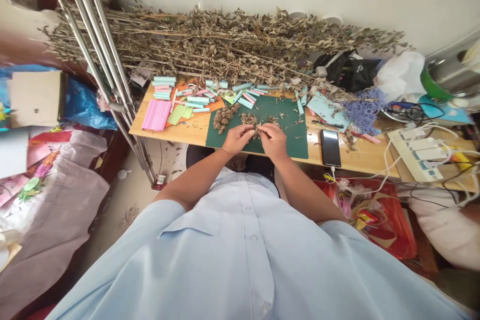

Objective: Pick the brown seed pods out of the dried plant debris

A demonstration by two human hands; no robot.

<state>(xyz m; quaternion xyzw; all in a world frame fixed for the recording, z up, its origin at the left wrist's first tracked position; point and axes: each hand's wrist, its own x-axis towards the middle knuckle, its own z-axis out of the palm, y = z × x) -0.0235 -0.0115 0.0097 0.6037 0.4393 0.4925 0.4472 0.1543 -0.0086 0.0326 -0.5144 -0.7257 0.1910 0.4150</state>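
My left hand [239,139] and my right hand [273,140] meet over the near edge of a green cutting mat [292,132]. Fingers of both hands are pinched together around a bit of dried plant, which they largely cover. Just beyond them lies a small heap of dried leaf bits [248,119], with more crumbs scattered to the right on the mat. Left of the heap, several brown, rounded clumps of dried plant [222,119] are gathered at the mat's edge.
Long dried plant stalks [225,40] lie along the back. Rolled blue and pink papers [198,100] sit before them, pink sheets [155,115] farther left. At right are a phone [330,148] on a cable, purple cord [363,110] and a power strip [416,152]. Metal crutches [101,50] lean left.
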